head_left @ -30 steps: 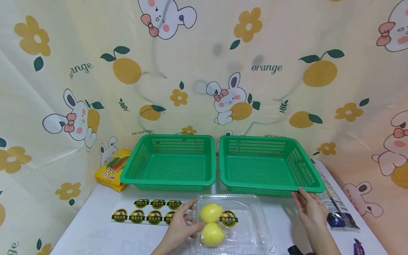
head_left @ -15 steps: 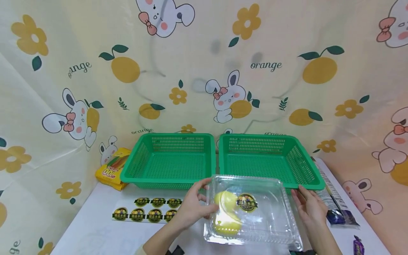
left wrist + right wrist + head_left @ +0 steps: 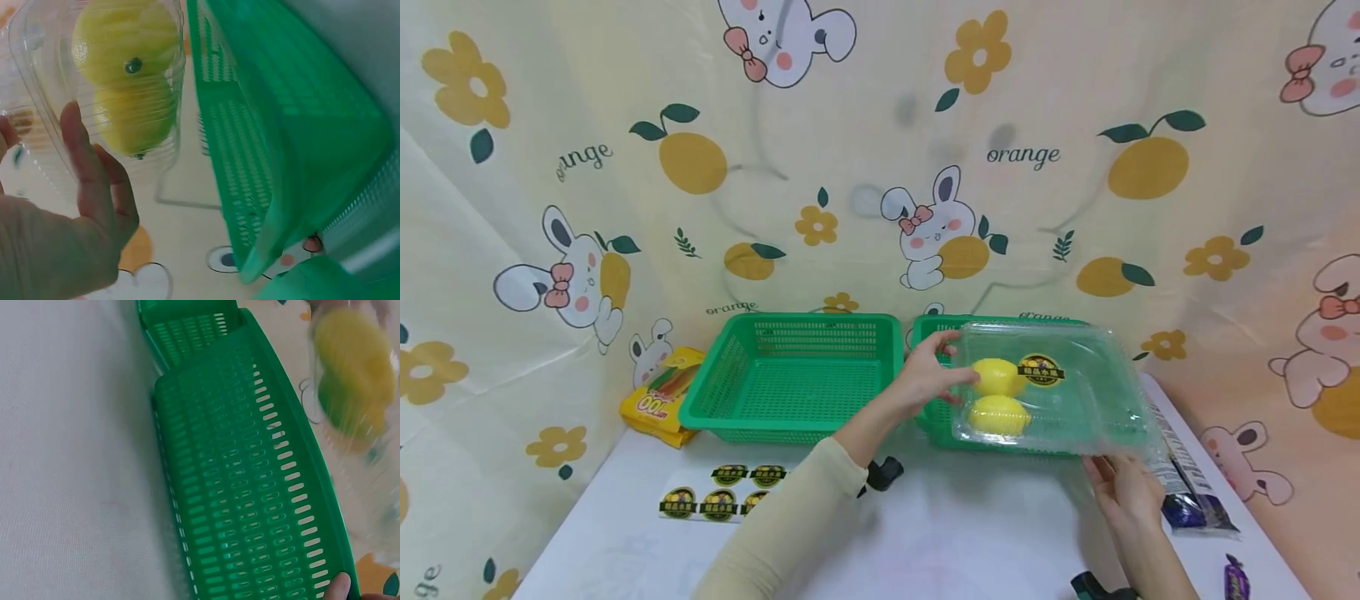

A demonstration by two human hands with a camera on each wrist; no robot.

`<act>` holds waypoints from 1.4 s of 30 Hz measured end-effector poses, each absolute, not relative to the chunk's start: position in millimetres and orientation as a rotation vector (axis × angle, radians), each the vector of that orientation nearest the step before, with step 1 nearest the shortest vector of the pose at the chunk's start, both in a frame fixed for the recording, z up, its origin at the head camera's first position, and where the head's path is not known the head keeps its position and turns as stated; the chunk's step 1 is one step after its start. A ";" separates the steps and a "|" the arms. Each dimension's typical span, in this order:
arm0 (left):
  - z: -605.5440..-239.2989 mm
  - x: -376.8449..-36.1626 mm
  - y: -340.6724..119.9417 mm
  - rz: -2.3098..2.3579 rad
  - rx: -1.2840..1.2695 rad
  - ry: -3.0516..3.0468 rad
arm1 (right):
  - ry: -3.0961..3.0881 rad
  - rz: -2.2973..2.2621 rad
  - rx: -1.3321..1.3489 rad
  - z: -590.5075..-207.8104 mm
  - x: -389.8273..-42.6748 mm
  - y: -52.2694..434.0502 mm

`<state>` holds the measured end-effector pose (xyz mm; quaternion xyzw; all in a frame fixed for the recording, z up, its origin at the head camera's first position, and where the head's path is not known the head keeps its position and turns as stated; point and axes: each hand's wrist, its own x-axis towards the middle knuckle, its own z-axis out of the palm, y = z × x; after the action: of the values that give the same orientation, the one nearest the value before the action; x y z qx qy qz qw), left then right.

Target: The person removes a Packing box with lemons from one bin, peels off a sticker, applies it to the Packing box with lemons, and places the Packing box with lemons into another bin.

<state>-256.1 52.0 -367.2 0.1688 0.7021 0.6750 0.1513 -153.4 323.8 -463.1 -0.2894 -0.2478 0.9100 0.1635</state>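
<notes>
Head view: clear clamshell box (image 3: pixel 1060 392) with two lemons (image 3: pixel 998 395) inside, held up over the right green basket (image 3: pixel 934 417). Left hand (image 3: pixel 928 377) grips the box's left edge, fingers curled on it. Right hand (image 3: pixel 1123 492) is at the box's near right corner; fingers' grip cannot be told. Left green basket (image 3: pixel 797 379) stands just beside, on the table (image 3: pixel 970 533).

Left wrist view: left hand (image 3: pixel 81 206) fingers (image 3: pixel 78 150) pressed on the box wall (image 3: pixel 37 75), lemons (image 3: pixel 128 81) just behind.

Right wrist view: a fingertip (image 3: pixel 340 589) touches the basket rim (image 3: pixel 300 419); box blurred above.
</notes>
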 end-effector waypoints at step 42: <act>-417.8 -371.7 108.9 1.675 0.232 1.845 | -0.774 2.582 -0.890 -460.3 -152.2 324.8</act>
<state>-371.7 108.9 -417.8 0.0878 0.7001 0.6353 0.3140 -152.2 324.8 -460.3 -0.3101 -0.2696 0.8991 0.1508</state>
